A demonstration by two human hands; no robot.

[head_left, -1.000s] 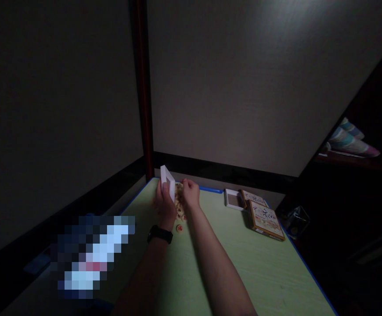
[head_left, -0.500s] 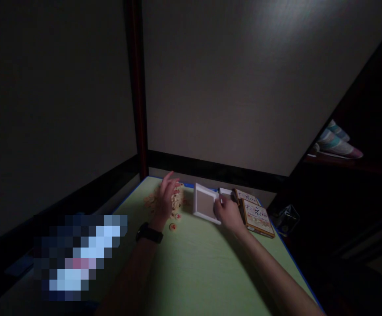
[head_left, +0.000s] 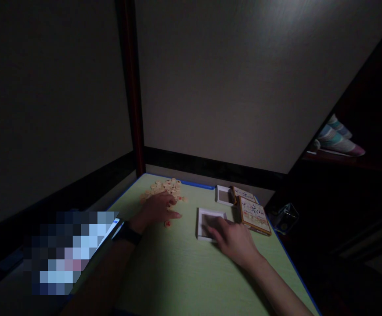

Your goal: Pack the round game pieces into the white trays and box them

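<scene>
A heap of small round pale game pieces [head_left: 165, 188] lies at the far left of the green table [head_left: 184, 272]. My left hand [head_left: 158, 208], a dark watch on its wrist, rests flat on the table at the heap's near edge with fingers stretched out. A shallow white box tray [head_left: 201, 219] lies flat in the middle of the table. My right hand [head_left: 232, 239] lies over the tray's near right corner, fingers extended onto it. One piece with a red mark [head_left: 167, 224] sits just in front of my left hand.
Another white tray [head_left: 224, 195] and two printed orange-edged box lids [head_left: 253, 214] lie at the far right. A blue rim edges the table. A dark red post [head_left: 130, 87] stands at the far corner. Folded cloth [head_left: 337, 138] sits on a dark shelf at right.
The white tray went from my left hand, held upright over the heap, to my right hand, which carried it right and laid it flat. My left hand dropped flat beside the pieces.
</scene>
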